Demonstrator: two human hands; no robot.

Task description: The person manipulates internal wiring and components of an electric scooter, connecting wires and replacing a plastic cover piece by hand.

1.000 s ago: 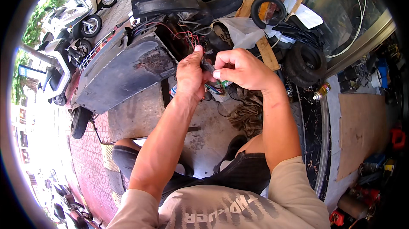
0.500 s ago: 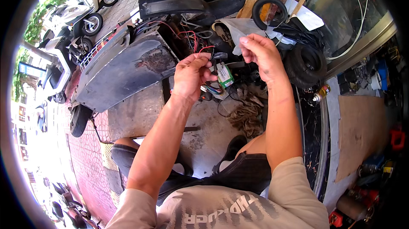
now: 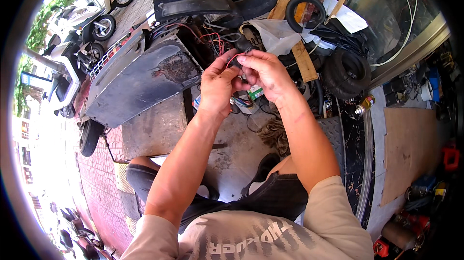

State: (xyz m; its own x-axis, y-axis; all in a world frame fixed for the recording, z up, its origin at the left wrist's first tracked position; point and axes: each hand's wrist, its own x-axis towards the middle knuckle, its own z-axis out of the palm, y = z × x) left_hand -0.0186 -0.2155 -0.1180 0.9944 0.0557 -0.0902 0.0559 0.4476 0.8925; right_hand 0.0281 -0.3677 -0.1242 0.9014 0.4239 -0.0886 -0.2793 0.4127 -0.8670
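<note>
Between my two hands runs a thin red wire (image 3: 233,58). My left hand (image 3: 216,86) is closed around it, thumb against the bent fingers. The fingertips of my right hand (image 3: 271,77) pinch its upper end, close against the left hand. Just behind my left hand, more red and dark wiring (image 3: 215,38) spills from the open end of a worn grey scooter body (image 3: 140,78). Below the fingers, a green-and-white labelled packet (image 3: 256,93) and a bundle of coloured wires show partly; my hands hide the rest.
A brown rag (image 3: 274,134) lies on the floor before my feet. To the right are stacked black tyres (image 3: 345,74), a wooden strip (image 3: 305,61), a spray can (image 3: 365,104) and flat cardboard (image 3: 411,153). Parked scooters (image 3: 63,71) stand outside at left.
My right hand has come down and left from the plastic bag area to meet my left hand, and now pinches the red wire. The left hand keeps its hold, nearly in place.
</note>
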